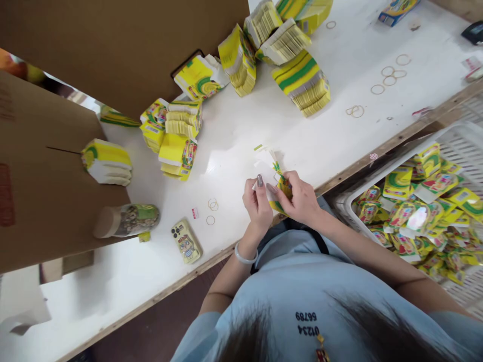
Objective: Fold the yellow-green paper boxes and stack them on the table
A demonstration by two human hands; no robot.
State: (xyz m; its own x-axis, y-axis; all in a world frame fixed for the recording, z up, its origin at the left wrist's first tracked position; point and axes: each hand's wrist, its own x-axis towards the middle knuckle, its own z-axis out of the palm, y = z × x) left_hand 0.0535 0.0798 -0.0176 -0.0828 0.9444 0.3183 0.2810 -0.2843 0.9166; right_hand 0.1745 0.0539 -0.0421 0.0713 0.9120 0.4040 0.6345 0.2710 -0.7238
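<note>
looks like they're shaping a small yellow-and-green printed cardboard carton [284, 187] by the white counter's [234, 141] front edge, right hand [301, 197] gripping it, left hand's [258, 200] fingers pinching narrow beside it (can't tell on what), so next is probably needing steady pressure

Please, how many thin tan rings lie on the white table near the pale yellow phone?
3: two overlapping thin tan rings above and right of the pale yellow phone, and one single ring just below them. The overlap may hide another.
</note>
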